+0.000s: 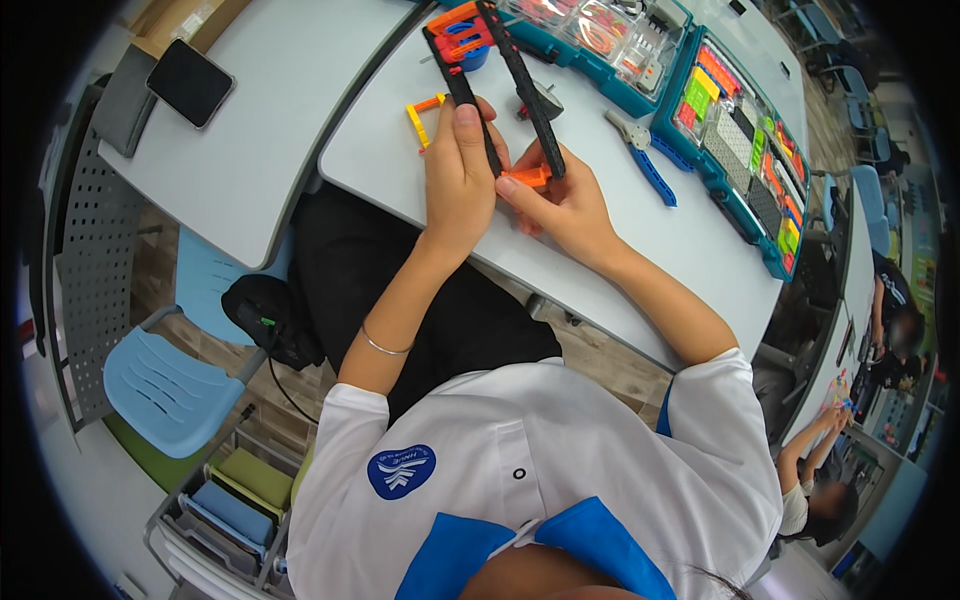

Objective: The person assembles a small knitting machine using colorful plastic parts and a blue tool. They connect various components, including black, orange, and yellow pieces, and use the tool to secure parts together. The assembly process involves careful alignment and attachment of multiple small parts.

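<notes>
White tabletop (690, 250) | left grip (460, 185): clamped on black beam (450, 76) | right grip (572, 207): pinching orange piece (531, 177)

A: What escapes you around the left hand (462, 180)?

B: Its fingers are partly hidden by the black-and-orange frame (525, 85). Beyond it, the frame's far end covers most of a blue round thing (474, 60).

A: And the right hand (578, 215)?

B: Its thumb covers part of an orange piece (532, 177). Ahead of it, a grey part (546, 98) sits half behind a bar, its kind unclear.

A: Farther off?

B: Ahead of the right hand, the picture's upper edge cuts off a teal case (575, 52). Far to its right, a co-worker's colourful pieces (847, 404) are too small to tell.
</notes>
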